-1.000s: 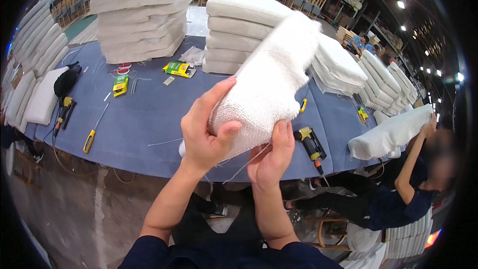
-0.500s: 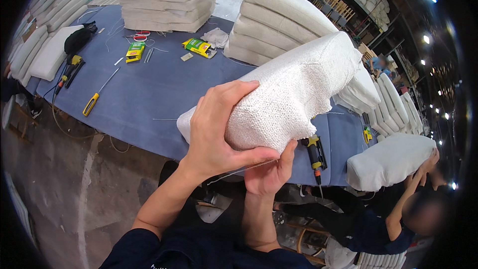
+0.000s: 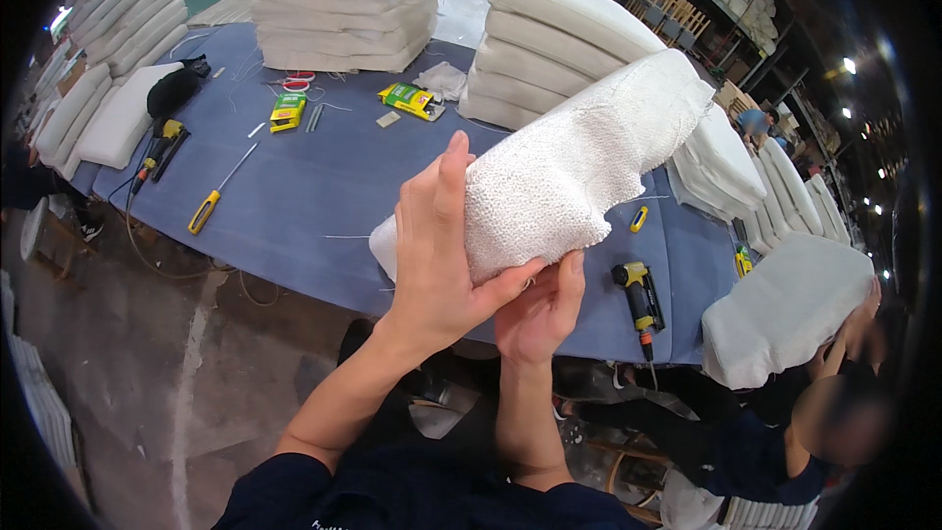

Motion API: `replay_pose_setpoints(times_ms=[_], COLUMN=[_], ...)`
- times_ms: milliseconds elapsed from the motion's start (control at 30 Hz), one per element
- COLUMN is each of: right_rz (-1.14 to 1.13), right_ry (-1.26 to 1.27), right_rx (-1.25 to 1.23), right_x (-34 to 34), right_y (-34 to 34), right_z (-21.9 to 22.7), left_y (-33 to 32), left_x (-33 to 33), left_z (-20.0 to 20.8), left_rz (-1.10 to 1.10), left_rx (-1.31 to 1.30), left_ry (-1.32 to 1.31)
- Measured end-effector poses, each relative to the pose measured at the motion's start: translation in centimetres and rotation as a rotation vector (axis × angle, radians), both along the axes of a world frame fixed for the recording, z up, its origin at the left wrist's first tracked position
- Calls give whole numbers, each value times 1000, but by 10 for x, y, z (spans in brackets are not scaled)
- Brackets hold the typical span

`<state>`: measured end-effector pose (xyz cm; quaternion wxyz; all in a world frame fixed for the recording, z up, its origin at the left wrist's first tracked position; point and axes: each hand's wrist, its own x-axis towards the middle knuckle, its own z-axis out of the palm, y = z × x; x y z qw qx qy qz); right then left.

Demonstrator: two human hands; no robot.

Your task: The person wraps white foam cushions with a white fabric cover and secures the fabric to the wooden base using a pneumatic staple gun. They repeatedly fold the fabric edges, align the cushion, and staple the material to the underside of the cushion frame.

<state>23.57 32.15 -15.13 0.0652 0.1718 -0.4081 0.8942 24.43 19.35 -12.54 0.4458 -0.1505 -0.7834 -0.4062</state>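
Observation:
A white fabric-covered cushion (image 3: 579, 162) is tilted up in front of me, its far end raised toward the upper right. My left hand (image 3: 432, 245) is pressed to its near end, fingers stretched upward and thumb along the lower fabric edge. Below that edge my right hand (image 3: 540, 309) pinches the loose fabric, with its thumb close to the left thumb. The ragged cut edge of the cover hangs on the right side. What lies behind the right fingers is hidden.
On the blue table (image 3: 294, 172) are a yellow screwdriver (image 3: 221, 191), staple guns (image 3: 640, 299), yellow-green boxes (image 3: 287, 111), red-handled scissors (image 3: 297, 79) and a small yellow cutter (image 3: 639, 219). Cushion stacks (image 3: 343, 5) stand behind. At right, a co-worker handles another cushion (image 3: 785, 309).
My left fingers have straightened from curling over the cushion to pointing upward. The cushion has tilted slightly, and the yellow cutter behind it now shows. The co-worker's cushion has tipped.

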Motion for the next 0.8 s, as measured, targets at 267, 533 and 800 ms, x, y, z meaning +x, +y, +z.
replay_pose_setpoints(times_ms=[267, 533, 800], right_rz=[-125, -54, 423], right_ry=[-119, -192, 575], right_rx=[218, 655, 1041], right_x=[3, 49, -37], right_y=[25, 16, -85], right_z=[-43, -139, -183], left_y=[-7, -1, -4], left_x=[-4, -56, -124], left_z=[-6, 32, 86], left_rz=[26, 200, 385], left_rx=[58, 50, 21], left_ry=[49, 180, 168])
